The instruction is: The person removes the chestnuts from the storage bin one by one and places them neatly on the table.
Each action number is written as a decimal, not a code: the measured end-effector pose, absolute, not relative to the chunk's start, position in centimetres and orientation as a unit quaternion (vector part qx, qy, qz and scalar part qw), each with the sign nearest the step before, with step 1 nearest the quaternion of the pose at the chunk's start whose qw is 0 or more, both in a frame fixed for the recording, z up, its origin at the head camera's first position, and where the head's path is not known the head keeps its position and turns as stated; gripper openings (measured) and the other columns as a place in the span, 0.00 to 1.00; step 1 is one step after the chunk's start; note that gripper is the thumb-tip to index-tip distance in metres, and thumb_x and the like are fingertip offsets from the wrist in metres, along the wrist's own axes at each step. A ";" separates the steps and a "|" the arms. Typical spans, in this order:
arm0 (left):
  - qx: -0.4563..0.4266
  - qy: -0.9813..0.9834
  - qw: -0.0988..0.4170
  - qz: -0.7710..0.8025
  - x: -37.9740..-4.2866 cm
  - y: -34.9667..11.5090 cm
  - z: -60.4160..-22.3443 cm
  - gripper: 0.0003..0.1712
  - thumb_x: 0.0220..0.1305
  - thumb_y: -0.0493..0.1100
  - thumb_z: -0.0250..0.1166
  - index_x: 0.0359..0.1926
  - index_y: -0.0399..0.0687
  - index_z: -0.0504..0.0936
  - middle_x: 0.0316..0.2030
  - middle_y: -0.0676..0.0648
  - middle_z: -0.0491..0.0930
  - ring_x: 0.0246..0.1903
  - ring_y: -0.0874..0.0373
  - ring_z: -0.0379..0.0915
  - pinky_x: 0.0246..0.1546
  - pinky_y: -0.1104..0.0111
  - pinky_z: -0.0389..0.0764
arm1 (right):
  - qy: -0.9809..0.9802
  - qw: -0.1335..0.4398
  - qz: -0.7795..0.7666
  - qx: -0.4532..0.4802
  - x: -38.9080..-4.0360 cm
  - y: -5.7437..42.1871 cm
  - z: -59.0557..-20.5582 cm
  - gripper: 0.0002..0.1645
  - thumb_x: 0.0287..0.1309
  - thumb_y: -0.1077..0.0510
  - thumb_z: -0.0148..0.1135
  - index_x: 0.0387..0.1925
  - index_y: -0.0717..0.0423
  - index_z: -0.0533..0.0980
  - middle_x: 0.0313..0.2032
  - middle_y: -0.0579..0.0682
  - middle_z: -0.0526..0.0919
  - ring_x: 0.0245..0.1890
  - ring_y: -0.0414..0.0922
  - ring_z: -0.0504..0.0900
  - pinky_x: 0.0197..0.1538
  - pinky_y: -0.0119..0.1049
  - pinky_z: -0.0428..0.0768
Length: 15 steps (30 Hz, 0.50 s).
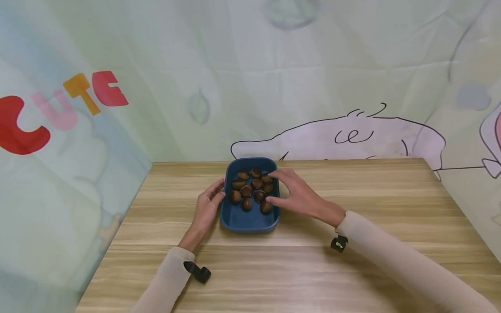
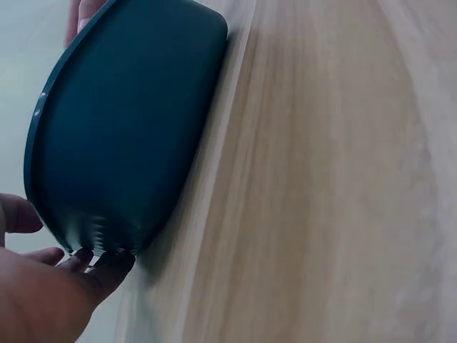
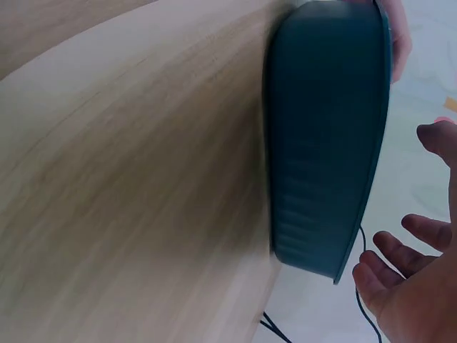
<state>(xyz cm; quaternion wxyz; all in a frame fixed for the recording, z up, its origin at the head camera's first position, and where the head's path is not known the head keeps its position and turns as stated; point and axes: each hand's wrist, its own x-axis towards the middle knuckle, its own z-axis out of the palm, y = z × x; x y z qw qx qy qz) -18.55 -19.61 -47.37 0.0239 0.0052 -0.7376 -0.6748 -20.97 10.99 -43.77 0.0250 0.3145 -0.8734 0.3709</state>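
Note:
A dark blue rectangular tub (image 1: 250, 224) stands on the wooden table with several brown chestnuts (image 1: 246, 191) inside, mostly toward its far end. My left hand (image 1: 206, 208) rests its fingertips against the tub's left side; in the left wrist view its fingers (image 2: 107, 271) touch the outer wall, which hides the chestnuts. Over the right rim reaches my right hand (image 1: 299, 193), thumb and fingers spread above the chestnuts at that side. The right wrist view shows its fingers (image 3: 410, 254) apart, holding nothing, beside the tub's rim.
The wood-grain table (image 1: 352, 269) extends on both sides of the tub and toward me. A printed cloth backdrop (image 1: 176, 87) hangs behind and to the left. Small black devices (image 1: 198, 273) are strapped to both wrists over light sleeves. Dark cables (image 3: 275, 329) show beyond the table's edge.

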 end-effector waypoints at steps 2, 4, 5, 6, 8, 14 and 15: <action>0.006 -0.734 0.028 -0.678 -18.6 -19.5 -47.5 0.29 0.83 0.30 0.55 0.79 0.30 0.70 0.76 0.30 0.72 0.78 0.41 0.67 0.59 0.84 0.74 | -0.867 0.026 0.376 0.325 -21.1 10.5 -44.0 0.42 0.66 0.47 0.78 0.75 0.61 0.75 0.74 0.63 0.74 0.75 0.60 0.71 0.75 0.63 0.72; 0.004 -0.734 0.031 -0.678 -18.7 -19.5 -47.6 0.28 0.82 0.30 0.56 0.79 0.30 0.70 0.76 0.30 0.72 0.78 0.41 0.67 0.59 0.83 0.73 | -0.861 0.032 0.379 0.338 -21.3 10.1 -44.2 0.41 0.65 0.49 0.79 0.73 0.63 0.76 0.72 0.64 0.76 0.74 0.60 0.72 0.74 0.62 0.72; 0.005 -0.733 0.033 -0.680 -18.6 -19.5 -47.7 0.29 0.82 0.30 0.56 0.79 0.30 0.70 0.76 0.30 0.72 0.77 0.41 0.67 0.59 0.83 0.73 | -0.857 0.035 0.379 0.346 -21.3 9.8 -44.3 0.41 0.65 0.51 0.80 0.72 0.64 0.76 0.71 0.64 0.77 0.73 0.60 0.73 0.74 0.62 0.73; 0.006 -0.732 0.035 -0.681 -18.6 -19.5 -47.8 0.29 0.82 0.30 0.56 0.79 0.31 0.70 0.75 0.30 0.73 0.77 0.41 0.68 0.59 0.83 0.73 | -0.854 0.039 0.378 0.355 -21.4 9.6 -44.4 0.40 0.65 0.52 0.80 0.72 0.64 0.77 0.70 0.63 0.78 0.72 0.60 0.74 0.73 0.61 0.74; 0.007 -0.731 0.039 -0.681 -18.5 -19.6 -47.9 0.28 0.82 0.30 0.56 0.79 0.32 0.71 0.75 0.31 0.74 0.76 0.41 0.69 0.59 0.83 0.74 | -0.847 0.046 0.374 0.374 -21.5 9.0 -44.7 0.38 0.65 0.53 0.80 0.71 0.65 0.77 0.68 0.62 0.80 0.70 0.60 0.75 0.72 0.60 0.76; 0.013 -0.727 0.044 -0.685 -18.5 -19.5 -48.3 0.28 0.81 0.30 0.57 0.78 0.35 0.74 0.73 0.31 0.76 0.73 0.43 0.72 0.57 0.82 0.76 | -0.842 0.036 0.360 0.401 -21.9 7.9 -45.0 0.36 0.67 0.53 0.79 0.69 0.65 0.78 0.65 0.59 0.82 0.68 0.57 0.77 0.70 0.57 0.78; 0.012 -0.726 0.043 -0.687 -18.6 -19.4 -48.3 0.28 0.81 0.30 0.57 0.78 0.35 0.74 0.72 0.31 0.77 0.73 0.42 0.72 0.57 0.82 0.76 | -0.844 0.031 0.357 0.399 -21.9 7.7 -45.0 0.36 0.67 0.52 0.79 0.70 0.65 0.78 0.65 0.58 0.82 0.68 0.56 0.76 0.70 0.56 0.78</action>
